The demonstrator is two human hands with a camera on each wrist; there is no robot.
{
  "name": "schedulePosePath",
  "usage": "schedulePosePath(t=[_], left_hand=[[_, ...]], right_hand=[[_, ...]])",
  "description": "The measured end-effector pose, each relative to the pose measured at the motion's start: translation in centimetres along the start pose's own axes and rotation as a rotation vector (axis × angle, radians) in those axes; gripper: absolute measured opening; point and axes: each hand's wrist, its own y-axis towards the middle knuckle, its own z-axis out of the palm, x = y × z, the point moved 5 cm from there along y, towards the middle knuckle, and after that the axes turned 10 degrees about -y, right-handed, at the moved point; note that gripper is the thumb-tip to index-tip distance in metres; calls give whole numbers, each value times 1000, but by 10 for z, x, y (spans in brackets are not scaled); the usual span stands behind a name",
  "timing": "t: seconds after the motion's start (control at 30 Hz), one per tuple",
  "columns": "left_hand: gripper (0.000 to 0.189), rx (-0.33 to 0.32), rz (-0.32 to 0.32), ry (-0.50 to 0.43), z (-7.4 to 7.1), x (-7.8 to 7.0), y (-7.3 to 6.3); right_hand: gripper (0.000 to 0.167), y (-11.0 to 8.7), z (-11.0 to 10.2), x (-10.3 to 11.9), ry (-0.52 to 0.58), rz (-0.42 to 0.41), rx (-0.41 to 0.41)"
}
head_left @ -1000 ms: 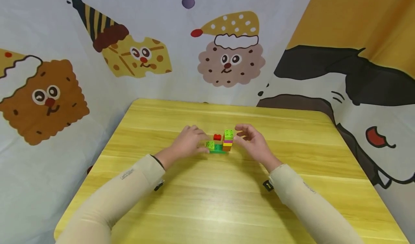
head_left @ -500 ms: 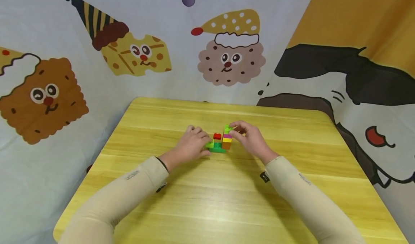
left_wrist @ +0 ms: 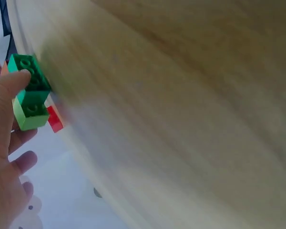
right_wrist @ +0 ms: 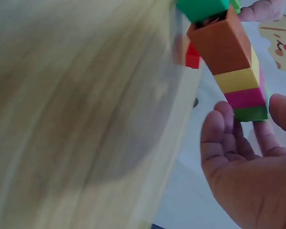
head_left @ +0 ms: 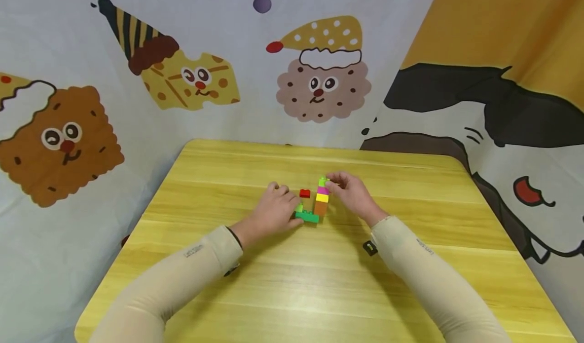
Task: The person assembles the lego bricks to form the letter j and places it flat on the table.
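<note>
My left hand (head_left: 274, 212) pinches a long green toy brick (head_left: 307, 217), thumb across its underside in the left wrist view. A light green brick (left_wrist: 32, 117) is joined to its left end, partly hidden by the fingers. My right hand (head_left: 350, 191) holds the top of a tilted brick tower by its light green brick (head_left: 323, 182). Below that come a magenta brick (right_wrist: 245, 98), a yellow brick (right_wrist: 237, 79) and an orange brick (right_wrist: 225, 50). The orange brick's hollow bottom partly shows, right at the green brick's end (right_wrist: 202, 7). A red brick (head_left: 304, 193) lies behind.
The wooden table (head_left: 292, 282) has rounded far corners. Beyond its far edge hangs a cloth (head_left: 255, 125) printed with cartoon food characters. Both forearms are in light sleeves (head_left: 201, 257).
My right hand has closed on the tower's top and tipped it; its bottom now sits beside the green brick's end. My left hand has moved right and grips the green brick, which has tilted.
</note>
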Motion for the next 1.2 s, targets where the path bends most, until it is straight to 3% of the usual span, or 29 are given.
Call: schedulePosePath(t=[0.27, 0.37, 0.73, 0.97, 1.2], left_hand=[[58, 101, 34, -92, 2, -11, -11], [59, 120, 30, -141, 6, -13, -15], [58, 107, 22, -174, 8, -13, -18], [69, 101, 18, -226, 5, -9, -21], [60, 79, 42, -213, 2, -7, -25]], right_hand=[[47, -2, 17, -20, -114, 52, 140], [44, -3, 21, -22, -182, 48, 155], [45, -6, 25, -19, -179, 15, 171], [42, -5, 26, -24, -191, 41, 168], [42, -5, 25, -25, -190, 44, 169]])
